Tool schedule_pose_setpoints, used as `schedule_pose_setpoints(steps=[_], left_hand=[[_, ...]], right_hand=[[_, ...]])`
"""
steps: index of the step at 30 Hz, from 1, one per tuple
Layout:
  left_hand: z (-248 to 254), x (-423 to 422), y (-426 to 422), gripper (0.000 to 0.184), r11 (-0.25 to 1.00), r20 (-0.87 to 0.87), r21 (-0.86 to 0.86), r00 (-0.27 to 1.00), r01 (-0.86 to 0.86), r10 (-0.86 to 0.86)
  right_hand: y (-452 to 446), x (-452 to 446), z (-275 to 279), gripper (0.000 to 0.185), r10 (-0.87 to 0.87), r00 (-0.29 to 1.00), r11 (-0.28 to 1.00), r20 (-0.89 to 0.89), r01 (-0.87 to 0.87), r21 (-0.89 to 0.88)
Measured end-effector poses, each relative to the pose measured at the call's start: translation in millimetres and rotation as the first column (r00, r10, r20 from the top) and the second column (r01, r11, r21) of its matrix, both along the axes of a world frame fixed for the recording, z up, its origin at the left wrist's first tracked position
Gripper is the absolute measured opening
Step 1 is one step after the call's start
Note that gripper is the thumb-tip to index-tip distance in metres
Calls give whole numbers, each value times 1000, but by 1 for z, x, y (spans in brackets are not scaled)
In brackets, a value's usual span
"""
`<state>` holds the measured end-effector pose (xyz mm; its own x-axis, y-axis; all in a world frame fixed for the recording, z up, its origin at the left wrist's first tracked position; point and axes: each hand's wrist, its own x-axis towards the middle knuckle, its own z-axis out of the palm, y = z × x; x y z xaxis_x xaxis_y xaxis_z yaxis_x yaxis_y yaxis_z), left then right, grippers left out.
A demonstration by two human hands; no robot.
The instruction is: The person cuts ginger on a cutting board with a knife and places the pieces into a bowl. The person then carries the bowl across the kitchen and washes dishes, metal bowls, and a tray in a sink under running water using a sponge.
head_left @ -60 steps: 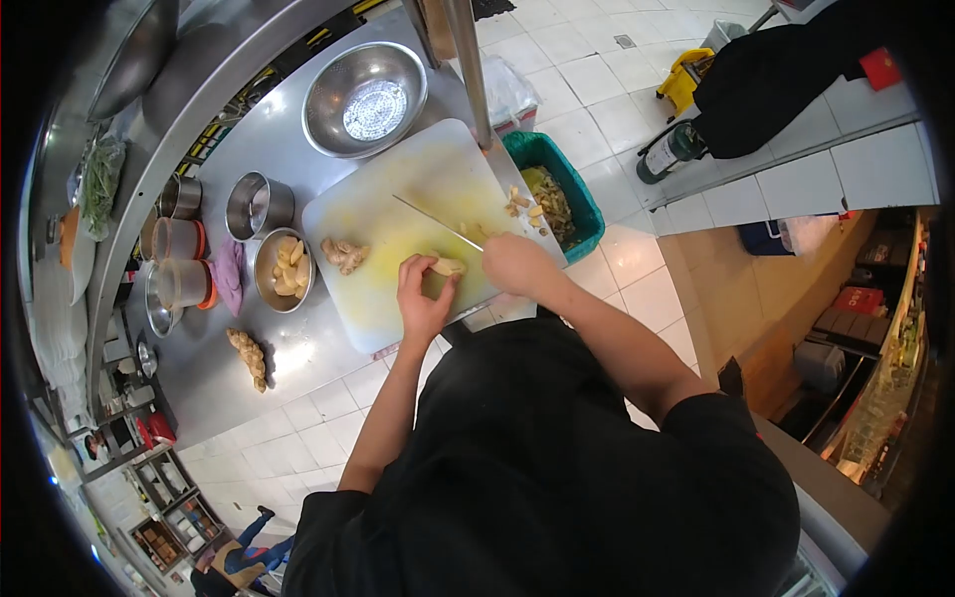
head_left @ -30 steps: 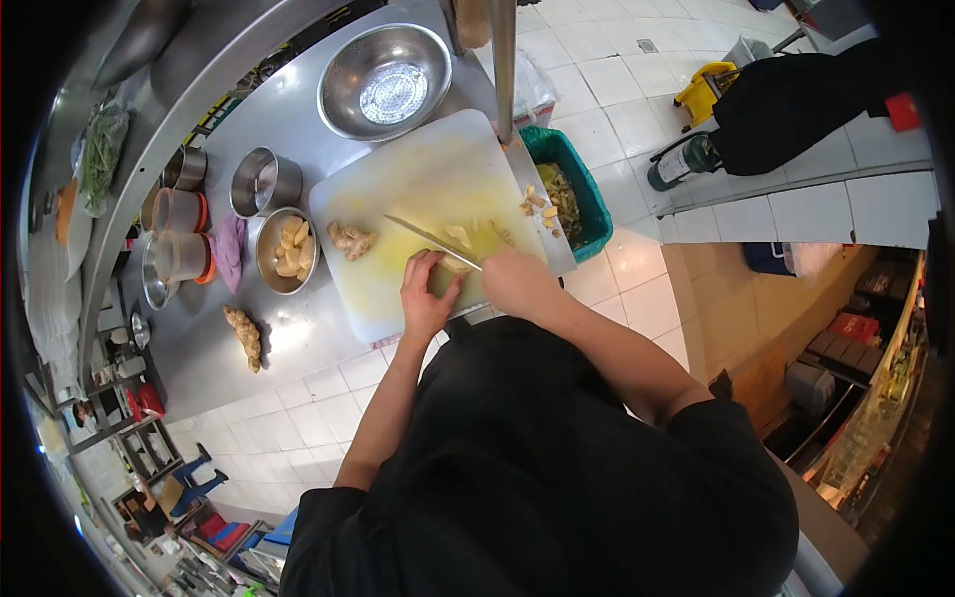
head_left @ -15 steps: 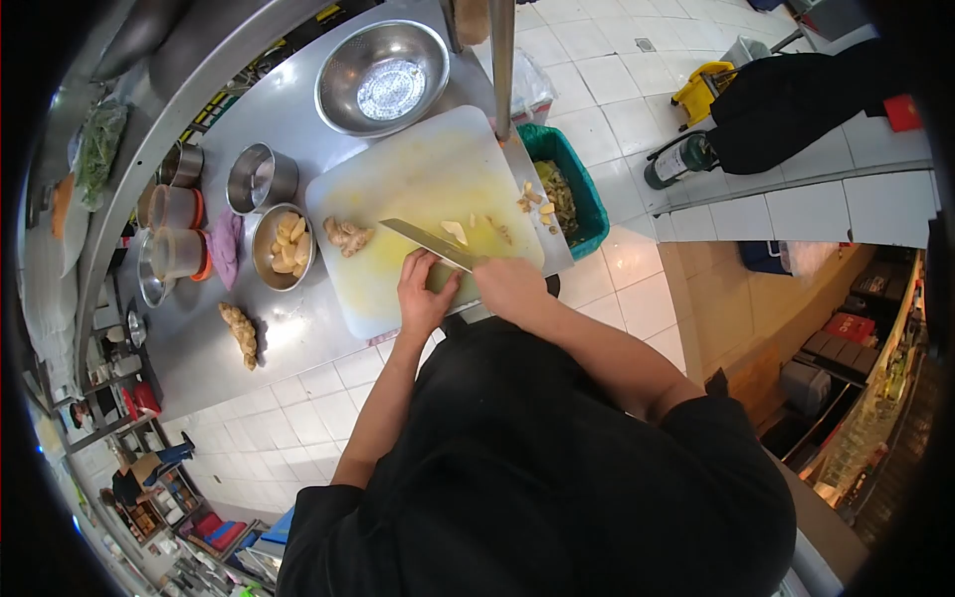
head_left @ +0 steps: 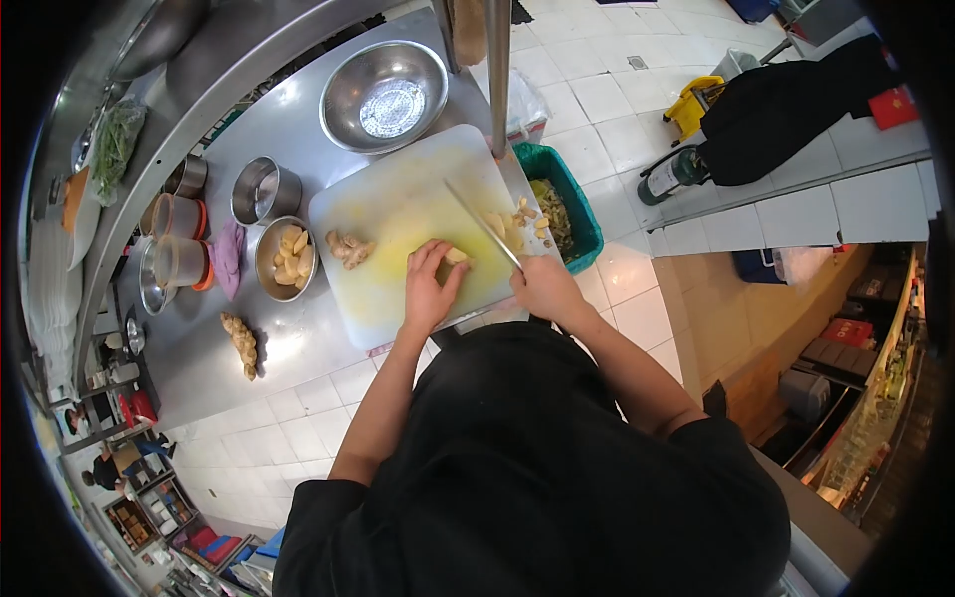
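My left hand holds a piece of peeled ginger down on the white cutting board. The fist of my right hand is closed round the handle of a knife, whose blade slants up and left over the board, apart from the held piece. Cut scraps lie at the board's right edge, beside the blade. An unpeeled ginger root rests on the board's left part. Left of the board, a metal bowl contains peeled ginger pieces.
A perforated metal bowl stands behind the board, a metal pot to its left. Another ginger root and a purple cloth lie on the steel counter. A green bin with scraps is at right, near a metal post.
My right hand and the knife have moved right, away from my left hand. The cut slices that lay mid-board are now by the scraps at the right edge. A distant person has shifted.
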<state>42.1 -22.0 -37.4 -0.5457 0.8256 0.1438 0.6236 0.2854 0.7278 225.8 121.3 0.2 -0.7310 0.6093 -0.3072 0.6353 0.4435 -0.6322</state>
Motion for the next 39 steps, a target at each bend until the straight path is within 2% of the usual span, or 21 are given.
schedule_pose_setpoints(steps=[2, 4, 6, 8, 11, 15, 17, 18, 20, 24, 27, 29, 31, 33, 34, 36, 37, 39], left_hand=[[1, 1, 1, 37, 999, 25, 35, 1000, -18, 17], [2, 1, 0, 34, 997, 54, 67, 998, -28, 24], [0, -3, -3, 28, 997, -13, 46, 998, 58, -58], [-10, -6, -6, 27, 997, -31, 53, 998, 54, -53], [-18, -6, -6, 25, 995, -67, 89, 997, 45, -40], [-23, -6, -10, 24, 992, -43, 129, 999, 16, -10], [-24, -6, -9, 24, 989, -42, 144, 999, 16, -10], [-24, -6, -8, 24, 987, -42, 161, 999, 15, -8], [-23, -5, -7, 25, 986, -42, 165, 999, 4, 3], [-16, -2, -5, 28, 988, -74, 157, 997, 16, -4], [-10, 1, -7, 31, 992, -164, 128, 986, 2, 20], [-6, 5, -10, 35, 998, -138, 50, 990, -27, 34], [-1, 7, -13, 39, 998, -121, -23, 992, -50, 47], [7, 9, -12, 45, 978, 176, -146, 969, -150, 175], [13, 9, -11, 45, 978, 173, -141, 969, -153, 177], [22, 9, -16, 42, 992, 273, -99, 957, -76, 100], [22, 10, -18, 42, 992, 273, -99, 957, -77, 102], [20, 11, -24, 42, 995, 180, -45, 980, 90, -81]], right_hand=[[-9, -1, 5, 25, 40, 999, 999, 8, -40, 20], [-18, -2, 10, 20, 120, 988, 987, 95, -128, 92], [-29, -6, 21, 20, 119, 989, 987, 87, -128, 101], [-40, -10, 33, 21, 123, 989, 986, 79, -131, 108], [-51, -14, 54, 23, 212, 967, 973, 141, -223, 66], [-61, 3, 49, 24, 193, 977, 967, 89, -205, 151], [-62, 10, 63, 25, 156, 977, 986, 147, -163, 42], [-63, 9, 61, 25, 154, 977, 986, 150, -162, 41], [-62, 4, 46, 19, 118, 986, 989, 120, -128, 76], [-32, -24, 14, 20, 79, 994, 995, 72, -83, 47], [-24, -17, 13, 23, -6, 1000, 998, 11, 7, -64], [-20, -7, 14, 27, 9, 996, 983, -89, -25, -181], [-21, 2, 8, 27, 24, 995, 979, -101, -44, -198], [-19, 10, 4, 28, 38, 992, 978, -120, -62, -201], [-18, 15, 3, 27, 3, 992, 976, -129, -31, -214], [-18, 17, 6, 27, -29, 990, 974, -138, -3, -228], [-18, 17, 13, 27, -50, 994, 978, -102, 28, -207], [-22, 16, 15, 26, -69, 996, 981, -65, 55, -187]])
